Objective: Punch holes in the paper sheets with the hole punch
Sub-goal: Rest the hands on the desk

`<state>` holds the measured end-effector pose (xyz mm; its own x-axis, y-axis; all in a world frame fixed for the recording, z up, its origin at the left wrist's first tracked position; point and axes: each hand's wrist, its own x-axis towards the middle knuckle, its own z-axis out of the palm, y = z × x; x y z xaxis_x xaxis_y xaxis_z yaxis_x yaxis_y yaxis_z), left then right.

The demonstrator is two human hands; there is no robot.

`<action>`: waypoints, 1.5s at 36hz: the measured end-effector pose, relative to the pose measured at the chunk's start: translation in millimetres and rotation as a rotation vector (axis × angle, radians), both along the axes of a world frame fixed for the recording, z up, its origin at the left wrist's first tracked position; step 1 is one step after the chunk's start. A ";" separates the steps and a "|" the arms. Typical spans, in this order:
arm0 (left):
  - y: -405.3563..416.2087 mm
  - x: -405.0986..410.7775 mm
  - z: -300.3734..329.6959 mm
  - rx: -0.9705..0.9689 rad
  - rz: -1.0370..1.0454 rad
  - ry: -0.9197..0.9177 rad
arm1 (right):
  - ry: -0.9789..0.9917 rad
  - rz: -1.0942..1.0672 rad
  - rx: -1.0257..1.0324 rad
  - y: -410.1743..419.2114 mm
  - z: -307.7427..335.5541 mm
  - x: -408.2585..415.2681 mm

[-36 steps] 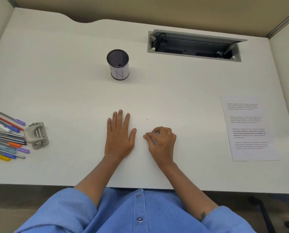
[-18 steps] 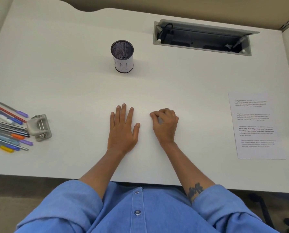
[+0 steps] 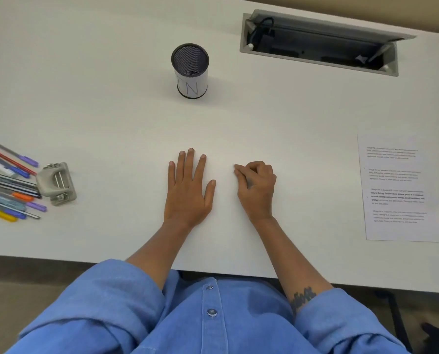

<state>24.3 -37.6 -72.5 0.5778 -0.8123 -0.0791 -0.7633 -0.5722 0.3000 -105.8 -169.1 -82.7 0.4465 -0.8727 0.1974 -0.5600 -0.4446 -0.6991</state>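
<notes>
Now left hand (image 3: 187,190) flat, spread on desk (image 3: 111,111); right hand (image 3: 256,190) curled, contents indiscernible; paper sheets (image 3: 397,190) text illegible.

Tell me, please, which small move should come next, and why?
Probably the left hand should reach left for the hole punch: it lies untouched beside the pens, and both hands rest on the desk holding nothing.
</notes>
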 end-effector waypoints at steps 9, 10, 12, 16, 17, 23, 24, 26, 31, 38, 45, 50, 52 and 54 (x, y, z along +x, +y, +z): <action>-1.1 -0.1 0.9 0.007 0.004 -0.008 | -0.017 -0.003 0.053 -1.2 6.6 3.0; -1.2 0.1 0.8 0.009 0.004 -0.009 | -0.028 -0.005 0.076 -2.3 8.4 3.9; -1.3 0.3 1.3 0.012 0.004 -0.011 | -0.050 0.003 0.125 -5.3 12.6 4.9; -1.6 0.5 2.7 0.010 0.005 -0.009 | -0.030 0.061 0.170 -11.7 16.9 6.4; -1.6 0.6 3.0 0.011 0.005 -0.010 | -0.025 0.082 0.179 -13.1 17.4 7.2; -2.1 0.4 3.8 0.012 0.006 -0.001 | -0.010 0.188 0.164 -26.2 17.7 11.5; -2.1 0.5 3.9 0.011 0.007 0.000 | -0.008 0.198 0.161 -27.9 17.6 11.4; -2.2 0.8 4.3 0.011 0.008 0.003 | 0.004 0.213 0.155 -30.5 17.4 11.4; -1.7 0.3 4.2 0.013 0.008 0.001 | 0.039 0.247 0.108 -33.4 14.6 11.8; -1.7 0.6 3.8 0.009 0.007 -0.001 | 0.089 0.289 -0.011 -34.4 12.0 14.6; -1.1 0.5 2.1 0.012 0.001 -0.009 | 0.119 0.323 -0.161 -34.4 9.0 17.3; -0.3 0.6 0.8 -0.001 0.002 -0.009 | 0.133 0.317 -0.177 -33.9 5.0 18.1; -0.1 0.7 0.8 -0.006 0.000 -0.007 | 0.143 0.320 -0.170 -33.6 3.3 18.3; 0.1 0.6 0.5 -0.008 0.000 -0.005 | 0.152 0.328 -0.157 -34.2 1.9 18.4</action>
<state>24.9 -37.5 -72.0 0.5778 -0.8132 -0.0696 -0.7650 -0.5694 0.3010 -87.4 -203.2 -80.8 0.7309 -0.6436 0.2271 -0.4627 -0.7119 -0.5284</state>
